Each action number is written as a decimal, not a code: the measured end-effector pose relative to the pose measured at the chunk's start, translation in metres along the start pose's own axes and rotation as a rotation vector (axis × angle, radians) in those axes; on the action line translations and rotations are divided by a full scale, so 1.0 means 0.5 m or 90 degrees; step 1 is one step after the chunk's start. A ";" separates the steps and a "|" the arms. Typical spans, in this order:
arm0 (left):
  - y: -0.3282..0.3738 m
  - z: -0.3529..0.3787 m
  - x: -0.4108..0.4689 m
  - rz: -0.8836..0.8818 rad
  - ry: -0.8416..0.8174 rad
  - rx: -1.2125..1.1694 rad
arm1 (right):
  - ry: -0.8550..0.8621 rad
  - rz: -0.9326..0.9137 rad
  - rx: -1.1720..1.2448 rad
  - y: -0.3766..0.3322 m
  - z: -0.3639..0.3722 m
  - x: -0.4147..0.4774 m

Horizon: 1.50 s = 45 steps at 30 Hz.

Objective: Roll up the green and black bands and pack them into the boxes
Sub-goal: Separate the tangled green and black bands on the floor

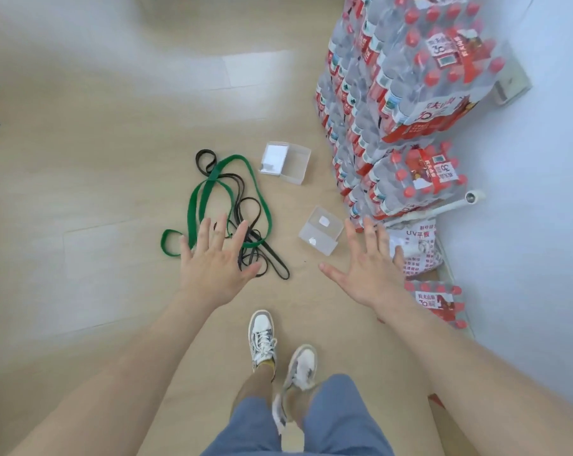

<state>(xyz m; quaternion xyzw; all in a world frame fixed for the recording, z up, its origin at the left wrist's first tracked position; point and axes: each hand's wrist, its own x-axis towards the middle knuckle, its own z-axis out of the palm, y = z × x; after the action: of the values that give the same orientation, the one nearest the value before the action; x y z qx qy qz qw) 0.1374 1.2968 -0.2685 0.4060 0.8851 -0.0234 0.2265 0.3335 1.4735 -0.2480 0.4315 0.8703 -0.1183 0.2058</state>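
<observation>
While left hand (pixel 217 263) hovers over bands (pixel 190 209), right hand (pixel 367 269) near box (pixel 321 230)

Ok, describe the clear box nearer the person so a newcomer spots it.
Start at the tall stack of shrink-wrapped red-capped water bottles on the right. At its foot, on the pale wood floor, lies the clear rectangular plastic box. Unlike the other clear plastic box farther back, it shows only two small white patches, no large white card.

Bands (pixel 191 209) lie left of near box (pixel 319 232), far box (pixel 286 162) beyond.
</observation>
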 end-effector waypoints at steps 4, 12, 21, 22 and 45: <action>0.022 0.018 0.120 -0.015 -0.030 0.041 | -0.049 -0.025 -0.009 0.025 0.020 0.160; 0.009 0.159 0.398 -0.112 -0.023 -0.001 | -0.120 -0.167 -0.100 0.087 0.206 0.540; -0.049 0.590 0.726 -0.099 -0.082 -0.045 | -0.240 -0.131 -0.103 0.084 0.596 0.877; -0.058 0.642 0.753 -0.107 -0.101 -0.057 | -0.263 -0.119 -0.108 0.082 0.636 0.905; -0.038 0.834 0.939 -0.265 -0.091 -0.416 | -0.048 -0.241 -0.049 -0.083 0.764 1.102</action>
<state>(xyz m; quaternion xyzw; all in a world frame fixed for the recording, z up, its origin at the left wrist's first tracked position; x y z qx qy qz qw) 0.0163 1.5224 -0.8420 0.1217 0.8911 0.1862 0.3955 0.0992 1.6891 -0.8392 0.2471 0.9316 -0.1373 0.2285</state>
